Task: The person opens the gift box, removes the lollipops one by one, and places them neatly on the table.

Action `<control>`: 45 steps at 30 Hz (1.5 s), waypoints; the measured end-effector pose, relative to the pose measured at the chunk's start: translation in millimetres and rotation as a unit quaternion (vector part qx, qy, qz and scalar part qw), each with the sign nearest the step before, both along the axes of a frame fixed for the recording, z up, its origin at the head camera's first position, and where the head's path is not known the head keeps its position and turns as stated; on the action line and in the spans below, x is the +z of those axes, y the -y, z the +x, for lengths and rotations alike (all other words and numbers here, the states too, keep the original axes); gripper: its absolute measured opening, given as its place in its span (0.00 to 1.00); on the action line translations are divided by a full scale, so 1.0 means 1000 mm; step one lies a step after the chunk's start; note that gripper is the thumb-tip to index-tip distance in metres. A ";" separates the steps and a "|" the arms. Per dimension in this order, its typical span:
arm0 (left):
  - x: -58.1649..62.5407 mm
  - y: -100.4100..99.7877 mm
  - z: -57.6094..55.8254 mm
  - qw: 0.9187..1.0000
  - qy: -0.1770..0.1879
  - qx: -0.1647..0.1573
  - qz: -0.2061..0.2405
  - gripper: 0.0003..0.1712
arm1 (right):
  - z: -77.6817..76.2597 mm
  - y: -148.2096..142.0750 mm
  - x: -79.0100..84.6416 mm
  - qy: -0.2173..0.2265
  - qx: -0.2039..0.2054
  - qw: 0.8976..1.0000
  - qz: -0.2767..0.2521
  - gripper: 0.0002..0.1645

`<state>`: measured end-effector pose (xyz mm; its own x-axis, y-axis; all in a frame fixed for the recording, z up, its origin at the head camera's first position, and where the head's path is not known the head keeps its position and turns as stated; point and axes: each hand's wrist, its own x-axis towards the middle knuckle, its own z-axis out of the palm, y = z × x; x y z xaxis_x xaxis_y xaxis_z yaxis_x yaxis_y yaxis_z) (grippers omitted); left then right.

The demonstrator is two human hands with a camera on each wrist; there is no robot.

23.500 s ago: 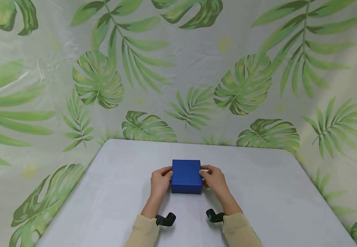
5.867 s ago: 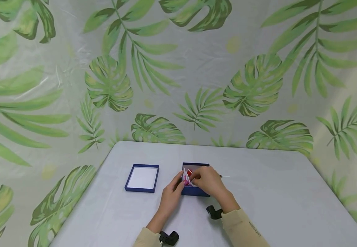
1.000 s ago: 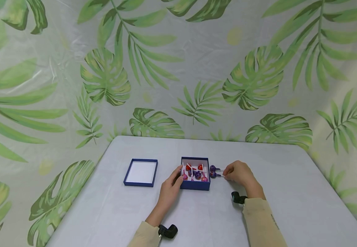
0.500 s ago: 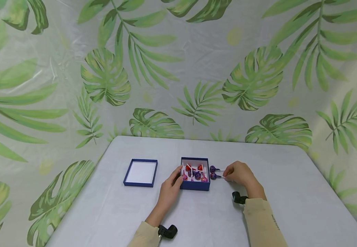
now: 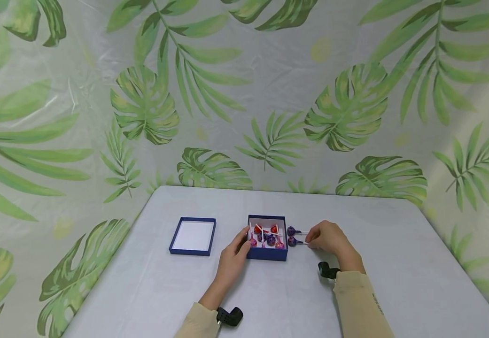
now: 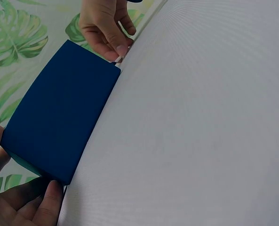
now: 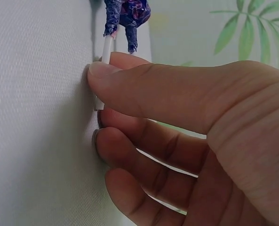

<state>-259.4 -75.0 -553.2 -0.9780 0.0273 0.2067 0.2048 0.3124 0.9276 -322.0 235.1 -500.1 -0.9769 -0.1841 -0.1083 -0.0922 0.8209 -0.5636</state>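
A leaf-patterned backdrop (image 5: pixel 278 94) rises behind the white table (image 5: pixel 143 291).

blue box (image 5: pixel 267 254): lidless, wrapped lollipops (image 5: pixel 271 240) inside | purple lollipop pair (image 5: pixel 292 241): side by side, beside box

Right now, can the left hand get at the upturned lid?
Probably yes: nothing visible stands between the left hand and the lid, though the hand's grip on the blue box would likely have to come off first.

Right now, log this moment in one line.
left hand: grips open blue box, left side; right hand: pinches nearer purple lollipop by stick; farther purple lollipop: beside it; blue lid: upturned, left of box
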 end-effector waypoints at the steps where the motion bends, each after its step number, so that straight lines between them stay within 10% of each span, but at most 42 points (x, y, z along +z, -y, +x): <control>1: 0.000 0.000 0.000 1.000 0.000 0.000 0.000 0.26 | 0.000 0.000 0.000 0.000 0.000 1.000 0.000 0.04; 20: 0.000 0.001 0.000 1.000 -0.002 -0.003 0.004 0.27 | 0.010 0.001 0.039 -0.087 -0.022 0.996 -0.002 0.13; 45: 0.003 0.000 0.002 1.000 0.002 -0.003 0.001 0.26 | 0.019 0.065 0.049 -0.148 -0.001 0.988 -0.043 0.17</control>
